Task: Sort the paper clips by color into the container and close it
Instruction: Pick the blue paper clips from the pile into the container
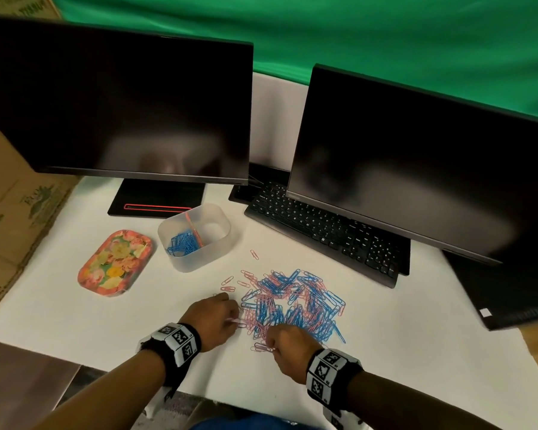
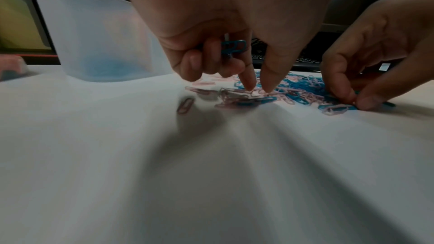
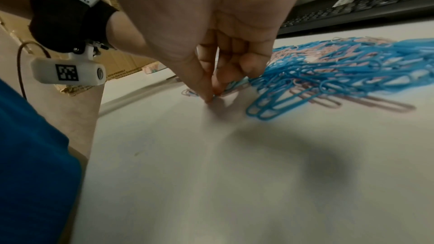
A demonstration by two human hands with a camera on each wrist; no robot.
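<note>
A mixed pile of blue and pink paper clips lies on the white table. Behind it to the left stands a translucent container with a divider; blue clips fill its left compartment. My left hand is at the pile's left edge. Its curled fingers hold blue clips, while the index finger and thumb touch pink clips on the table. My right hand is at the pile's near edge, where thumb and forefinger pinch a clip that looks blue.
A floral lid lies left of the container. Two dark monitors and a black keyboard stand behind the pile. Cardboard boxes border the table's left side. A few loose pink clips lie between pile and container.
</note>
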